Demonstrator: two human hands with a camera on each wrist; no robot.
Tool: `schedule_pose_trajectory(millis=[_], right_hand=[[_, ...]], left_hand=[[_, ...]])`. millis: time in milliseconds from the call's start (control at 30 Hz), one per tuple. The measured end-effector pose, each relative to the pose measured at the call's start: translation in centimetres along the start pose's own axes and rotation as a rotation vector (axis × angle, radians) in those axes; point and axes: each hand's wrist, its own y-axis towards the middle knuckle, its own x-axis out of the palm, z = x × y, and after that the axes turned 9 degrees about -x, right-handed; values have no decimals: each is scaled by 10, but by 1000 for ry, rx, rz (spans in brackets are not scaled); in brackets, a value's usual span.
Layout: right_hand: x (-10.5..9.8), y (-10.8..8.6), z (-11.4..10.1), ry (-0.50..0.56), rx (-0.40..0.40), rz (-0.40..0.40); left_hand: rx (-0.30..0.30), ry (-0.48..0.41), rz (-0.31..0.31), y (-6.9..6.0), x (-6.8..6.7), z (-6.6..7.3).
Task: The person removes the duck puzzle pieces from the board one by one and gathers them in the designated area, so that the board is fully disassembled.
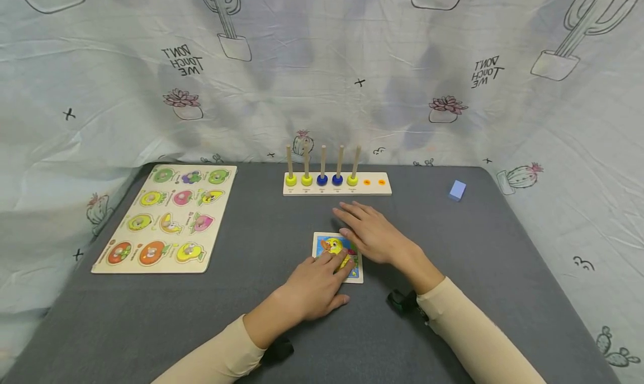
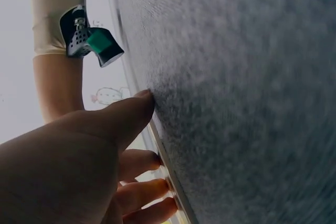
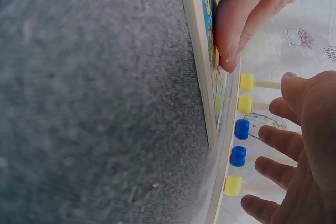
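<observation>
A small square picture board with a yellow duck on blue (image 1: 356,272) lies flat near the middle of the table. My left hand (image 1: 316,286) rests its fingertips on the board's face, the thumb spread out to the side over the table. In the left wrist view the left hand (image 2: 79,166) has its fingers at the board's edge. My right hand (image 1: 374,233) is at the board's upper right corner, fingers extended and spread, holding nothing. The right wrist view shows the right hand (image 3: 310,150) raised off the table, beside the board (image 3: 202,51). Part of the picture is hidden under the left fingers.
Behind the hands stands a peg board (image 1: 337,190) with yellow and blue rings on upright pegs. A large fruit puzzle board (image 1: 176,238) lies at the left. A light blue block (image 1: 457,190) sits at the back right of the grey table (image 1: 478,244). Patterned cloth hangs behind.
</observation>
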Motion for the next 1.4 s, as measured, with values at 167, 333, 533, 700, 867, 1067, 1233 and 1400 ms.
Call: schedule_pose_trajectory(millis=[167,333,533,700,867,1067,1233,1400], right_hand=[[0,5,4,56,-38,-6],[-4,13,9,226,-81,-26],[-8,21,16,318,-147,-44],[-10,28,21,367,-202,-69],[-6,33,25,399,-209,-100],[0,40,24,412,-220,-144],[2,44,21,413,-168,-196],[1,46,18,382,-151,-206]], left_hand=[[-6,-49,-27,1,-3,-3],[-10,-82,-47,0,-3,-7],[-8,-97,-51,0,-1,-7],[-17,-58,-90,-1,-2,-2],[-18,-36,-95,-1,-3,1],[-18,-18,-92,-1,-3,2],[-13,-9,-88,-2,-4,3],[-10,-4,-77,-1,-4,2]])
